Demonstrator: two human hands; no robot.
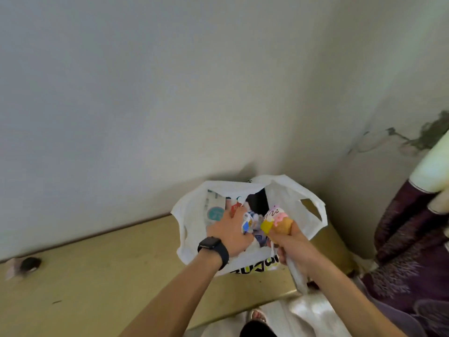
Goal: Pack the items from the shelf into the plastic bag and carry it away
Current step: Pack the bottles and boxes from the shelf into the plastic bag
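Observation:
A white plastic bag (286, 198) stands open on the yellow shelf top (116, 276), in the corner by the wall. Inside it lie several small packets, a pale blue-and-white pack (215, 210) and something dark. My left hand (232, 235), with a black watch on the wrist, reaches into the bag mouth and rests on the packets there. My right hand (295, 246) grips an ice-cream-cone toy (277, 221) with pink and yellow tops, held over the bag's near rim. A grey strip, possibly a bag handle, hangs from under that hand.
A small dark object (29, 263) lies on the shelf at far left. Purple patterned fabric (408, 239) and a pale cylinder (435, 171) stand at the right. White walls meet behind the bag. My foot (258, 316) shows on the floor below the shelf edge.

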